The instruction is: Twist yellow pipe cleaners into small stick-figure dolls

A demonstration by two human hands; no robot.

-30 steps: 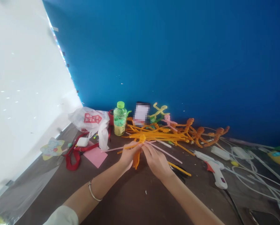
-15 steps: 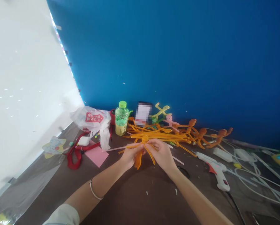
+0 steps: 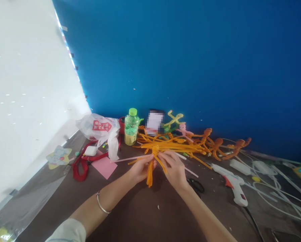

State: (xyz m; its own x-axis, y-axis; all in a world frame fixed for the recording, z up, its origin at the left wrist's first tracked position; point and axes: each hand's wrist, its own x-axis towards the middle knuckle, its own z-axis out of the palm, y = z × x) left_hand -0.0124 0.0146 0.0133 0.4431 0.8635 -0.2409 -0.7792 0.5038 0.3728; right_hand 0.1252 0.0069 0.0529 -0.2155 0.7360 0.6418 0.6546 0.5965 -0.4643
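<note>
An orange pipe-cleaner figure [image 3: 155, 150] with a round wound top is between my hands, its loose strands hanging down. My left hand [image 3: 142, 168] pinches it just below the round part. My right hand [image 3: 174, 168] has its fingers closed on a strand that slants down to the right. Behind the hands lies a pile of orange pipe cleaners [image 3: 180, 146]. Several finished-looking brown-orange pipe-cleaner figures [image 3: 217, 146] are to its right, with a pink figure [image 3: 183, 129] and a yellow figure [image 3: 176, 118] at the back.
A green-capped bottle [image 3: 131, 129] stands by a white plastic bag [image 3: 97, 126]. At the right are a glue gun [image 3: 233, 185] and tangled white cables [image 3: 273, 188]. Black-handled scissors [image 3: 197, 185] lie beside my right forearm. Pink paper [image 3: 106, 167] and red ribbon [image 3: 80, 171] are at left.
The hanging strands have come together into a straighter bundle below my left hand. My right hand has shifted slightly right and down, and more of the scissors shows.
</note>
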